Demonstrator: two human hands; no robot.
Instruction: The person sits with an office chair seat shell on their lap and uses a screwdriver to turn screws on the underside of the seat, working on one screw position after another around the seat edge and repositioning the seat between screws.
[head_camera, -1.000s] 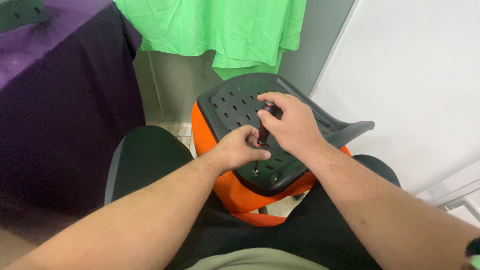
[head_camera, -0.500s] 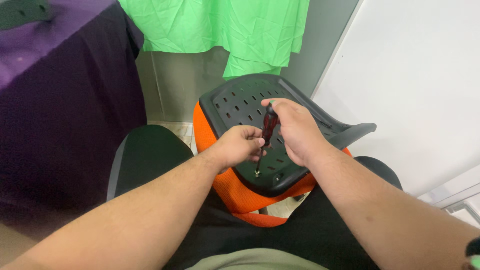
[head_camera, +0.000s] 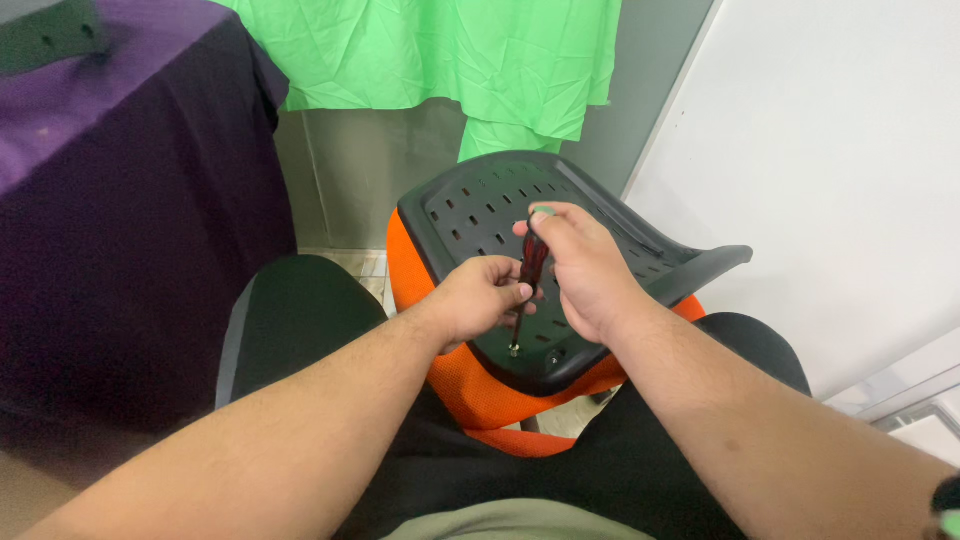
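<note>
- The right hand (head_camera: 585, 270) is closed around the dark red handle of a screwdriver (head_camera: 530, 268), held nearly upright
- The left hand (head_camera: 483, 298) pinches the shaft just below the handle
- The tip meets the lower edge of a black perforated chair panel (head_camera: 480, 215)
- The panel lies on an orange chair cushion (head_camera: 480, 385) across the person's lap
- A green cloth (head_camera: 440, 55) hangs behind, and a purple cloth (head_camera: 120, 160) drapes at the left

White wall (head_camera: 850, 180) hems the black chair shell (head_camera: 480, 205) rightward; leftward lies open.
</note>
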